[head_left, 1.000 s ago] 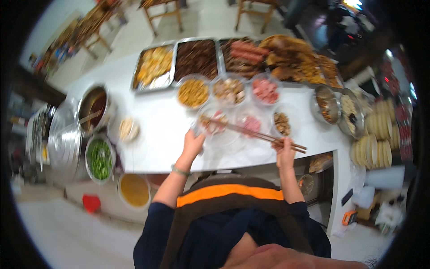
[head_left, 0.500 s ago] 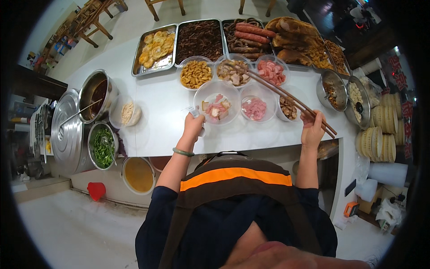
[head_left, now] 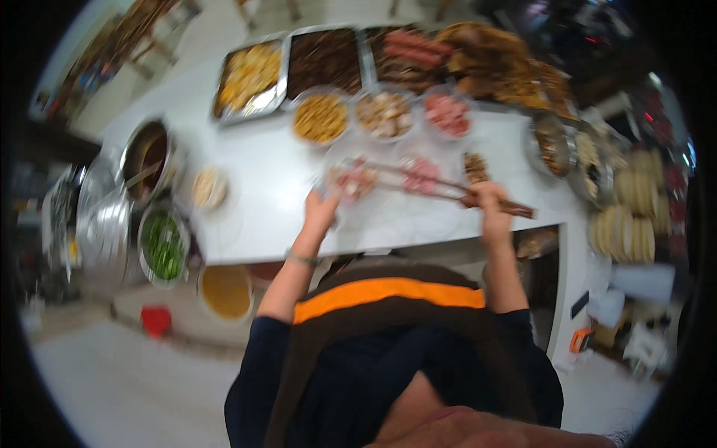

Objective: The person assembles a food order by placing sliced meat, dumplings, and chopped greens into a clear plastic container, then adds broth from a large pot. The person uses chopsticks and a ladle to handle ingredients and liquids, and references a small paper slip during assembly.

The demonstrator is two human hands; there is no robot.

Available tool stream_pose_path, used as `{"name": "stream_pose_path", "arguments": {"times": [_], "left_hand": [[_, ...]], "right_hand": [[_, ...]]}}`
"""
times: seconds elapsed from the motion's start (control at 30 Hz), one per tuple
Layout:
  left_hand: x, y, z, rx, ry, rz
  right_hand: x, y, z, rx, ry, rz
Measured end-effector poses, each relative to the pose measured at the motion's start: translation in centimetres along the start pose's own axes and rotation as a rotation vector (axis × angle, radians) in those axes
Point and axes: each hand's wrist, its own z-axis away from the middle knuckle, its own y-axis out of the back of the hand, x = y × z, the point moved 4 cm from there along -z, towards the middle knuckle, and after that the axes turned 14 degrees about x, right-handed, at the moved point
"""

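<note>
My right hand (head_left: 491,213) is closed round a pair of long wooden chopsticks (head_left: 517,210). They slant left, and their tips reach the mixed pink and pale food pieces (head_left: 351,179) in a clear plastic bowl. Beside that bowl's near left rim is my left hand (head_left: 321,211), with fingers closed. A pale, see-through thing shows at its fingers, too blurred to name. The chopsticks pass over a second clear bowl holding pink slices (head_left: 420,173). Brown mushroom-like pieces (head_left: 475,167) stand just beyond my right hand.
Behind are containers of peanuts (head_left: 320,118), pale meat pieces (head_left: 384,116) and pink sausage slices (head_left: 447,113). Trays with fried eggs (head_left: 251,73), dark shreds (head_left: 325,60) and sausages (head_left: 416,48) line the far edge. Chopped greens (head_left: 163,246) stand left, stacked paper bowls (head_left: 621,234) right.
My right hand has moved left and the chopsticks have swung down, their tips going from the pale meat container to the nearer bowl. My left hand stays by that bowl. The view is now blurred.
</note>
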Motion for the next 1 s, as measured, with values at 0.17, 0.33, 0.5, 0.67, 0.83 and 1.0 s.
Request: {"name": "stream_pose_path", "arguments": {"times": [0.17, 0.33, 0.5, 0.67, 0.83, 1.0], "left_hand": [[0.8, -0.4, 0.3, -0.016, -0.136, -0.104], [1.0, -0.1, 0.0, -0.070, -0.234, -0.071], [1.1, 0.1, 0.0, -0.075, 0.019, 0.103], [0.8, 0.3, -0.4, -0.085, 0.088, 0.106], [-0.5, 0.3, -1.5, -0.053, 0.112, 0.140], [-2.1, 0.8, -2.0, -0.070, 0.165, 0.115]], "right_hand": [[-0.3, -2.3, 1.0, -0.149, -0.018, -0.113], [-0.9, -1.4, 1.1, -0.023, -0.004, -0.206], [-0.3, -0.1, 1.5, 0.034, -0.021, -0.211], [-0.7, 2.0, 1.5, 0.185, -0.106, -0.355], [-2.1, 4.1, 0.3, 0.332, -0.065, -0.446], [-2.4, 4.7, -0.6, 0.381, -0.024, -0.476]]}}
